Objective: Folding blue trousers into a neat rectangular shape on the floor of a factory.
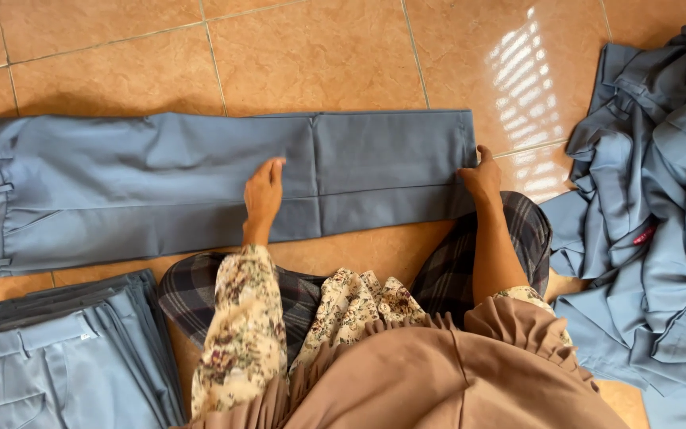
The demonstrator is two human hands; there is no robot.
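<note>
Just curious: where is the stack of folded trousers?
The stack of folded trousers sits at the lower left of the head view, on the tiled floor, beside the person's left knee.

- orange-tan floor tiles (319,48), glossy, thin pale grout lines; covers all the open ground
- stack of folded grey-blue trousers (57,357), lower left corner of the tile floor, waistbands and a back pocket facing up, edges neatly lined up
- loose heap of unfolded grey-blue garments (653,214), right edge of the floor, rumpled, small red label showing near its middle
- window-light reflection (529,75), bright slatted patch on the tiles, just left of the loose heap
- dark plaid cloth (200,290), on the floor just right of the folded stack, partly under floral fabric
</note>
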